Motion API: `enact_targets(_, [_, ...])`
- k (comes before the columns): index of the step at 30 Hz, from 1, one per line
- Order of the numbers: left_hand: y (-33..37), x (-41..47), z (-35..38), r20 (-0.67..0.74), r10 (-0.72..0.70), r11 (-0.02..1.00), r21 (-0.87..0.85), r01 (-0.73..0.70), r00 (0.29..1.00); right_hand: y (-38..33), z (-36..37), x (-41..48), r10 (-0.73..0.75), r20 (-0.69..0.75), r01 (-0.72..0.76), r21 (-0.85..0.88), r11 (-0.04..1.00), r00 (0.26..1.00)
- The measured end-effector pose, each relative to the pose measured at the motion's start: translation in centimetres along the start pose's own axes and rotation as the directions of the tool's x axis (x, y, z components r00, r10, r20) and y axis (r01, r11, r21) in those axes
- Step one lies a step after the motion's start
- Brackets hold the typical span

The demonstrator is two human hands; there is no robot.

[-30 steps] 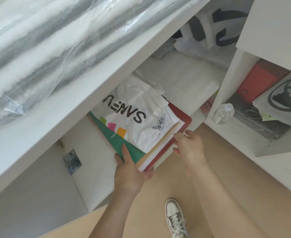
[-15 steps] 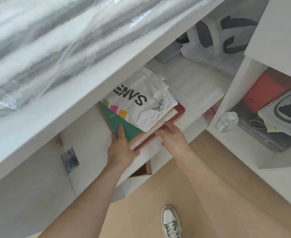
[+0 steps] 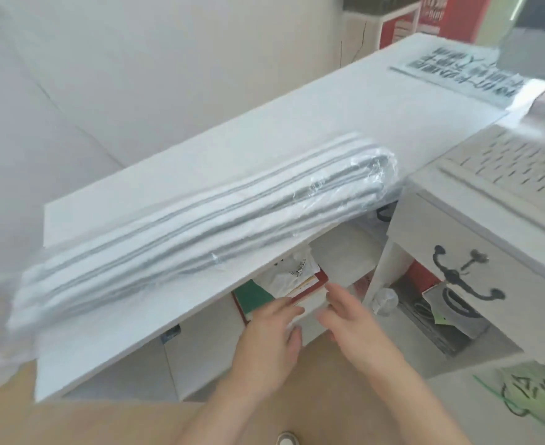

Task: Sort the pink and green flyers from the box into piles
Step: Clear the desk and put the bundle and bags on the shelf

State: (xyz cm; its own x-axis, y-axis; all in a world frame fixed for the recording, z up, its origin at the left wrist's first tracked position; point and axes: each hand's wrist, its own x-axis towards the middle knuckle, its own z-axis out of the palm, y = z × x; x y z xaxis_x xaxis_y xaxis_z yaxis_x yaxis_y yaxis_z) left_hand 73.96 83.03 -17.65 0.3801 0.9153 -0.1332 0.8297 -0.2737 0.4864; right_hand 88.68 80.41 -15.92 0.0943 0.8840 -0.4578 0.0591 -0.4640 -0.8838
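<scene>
Head view. Compared with half a second earlier, the camera has risen. The white counter point(image 3: 264, 162) is now seen from above and hides most of the shelf below it, while both hands remain at the stack point(image 3: 309, 300) just under the counter's front edge. The left hand point(image 3: 264, 342) lies with fairly straight fingers on the stack's near edge, thumb apart beneath; blur prevents saying whether it pinches. The right hand point(image 3: 351, 322) is spread with straight fingers, tips at the stack's red-edged corner, holding nothing. Judged from this, the person is straightening up and seems ready to draw the stack out, so sorting has not begun. No box and no pile is in sight. Count under the counter: two hands and one stack showing three layers, namely one green cover point(image 3: 252, 293), the only candidate for a flyer, one white bag point(image 3: 292, 271) and one red cover point(image 3: 322, 279). No pink sheets are visible. On the counter lies one plastic-wrapped striped bundle point(image 3: 200, 232). To the right of the counter is one keyboard point(image 3: 515, 168). Below and to the right of the counter stands one clear bottle point(image 3: 385, 301).
</scene>
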Motion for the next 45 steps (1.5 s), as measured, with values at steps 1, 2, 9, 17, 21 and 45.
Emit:
enact_targets(1, [1.3, -0.9, -1.8, -0.076, 0.021, 0.999, -0.031, -0.024, 0.997, -1.7, 0.0, -1.3, -0.02, 0.011, 0.021, -0.051, 0.998, 1.0])
enact_targets(2, [2.3, -1.6, -3.7, -0.144, 0.028, 0.997, -0.061, -0.037, 0.989, -3.3, 0.2, -2.4, -0.054, 0.027, 0.057, -0.099, 0.993, 0.998])
enact_targets(9, [1.4, -5.5, -15.6, -0.416, -0.007, 0.999, -0.049, -0.015, 0.909, -12.4, 2.9, -7.1, -0.266, 0.113, 0.289, -0.39, 0.874, 0.957])
enact_targets(17, [-13.9, -8.1, -23.4, -0.234, -0.313, 0.867, 0.324, 0.378, 0.92, -12.9, 14.1, -3.8, -0.382, 0.564, 0.626, -0.779, 0.049, 0.732])
enact_targets(21, [-20.2, -8.7, -24.5, 0.052, -0.505, 0.817, 0.351, 0.458, 0.862, -13.3, 19.0, -1.5, -0.244, 0.632, 0.592, -0.775, -0.223, 0.736])
enact_targets(45, [-10.3, -3.9, -45.6, -0.071, 0.185, 0.881, 0.455, -0.133, 0.98, -29.1, 15.2, 0.0, -0.635, 0.181, 0.367, -0.914, 0.173, 0.751])
